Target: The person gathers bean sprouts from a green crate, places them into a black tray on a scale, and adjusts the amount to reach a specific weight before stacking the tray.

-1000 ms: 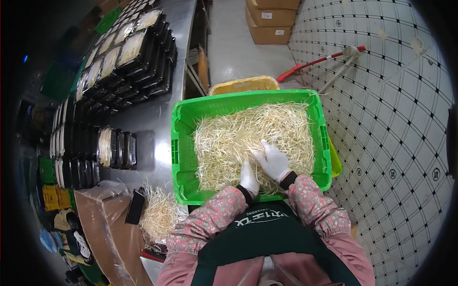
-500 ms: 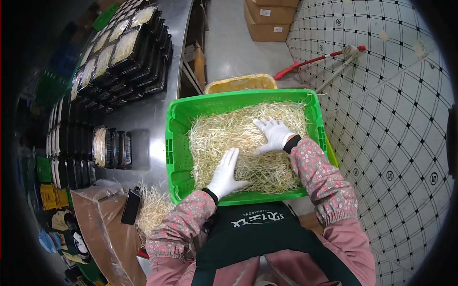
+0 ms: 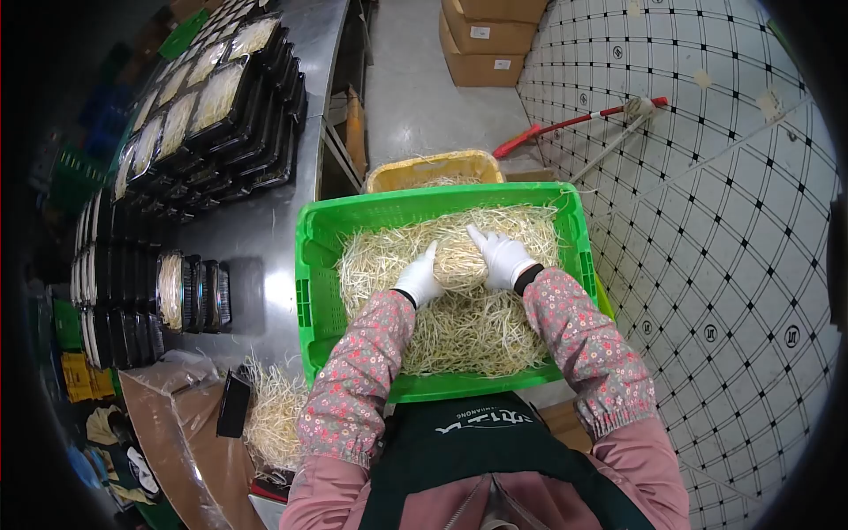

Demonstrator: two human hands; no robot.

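— Where are the hands?
— Both gloved, inside the green crate (image 3: 311,265). The left hand (image 3: 419,281) and right hand (image 3: 500,257) cup a clump of bean sprouts (image 3: 458,261) between them, fingers curved around it, near the crate's far edge.
— And beside it?
— Filled black trays (image 3: 208,106) on the steel table (image 3: 265,230).

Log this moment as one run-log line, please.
left hand: cupping sprout clump | right hand: cupping same clump | bean sprouts: in green crate | filled black trays: on steel table
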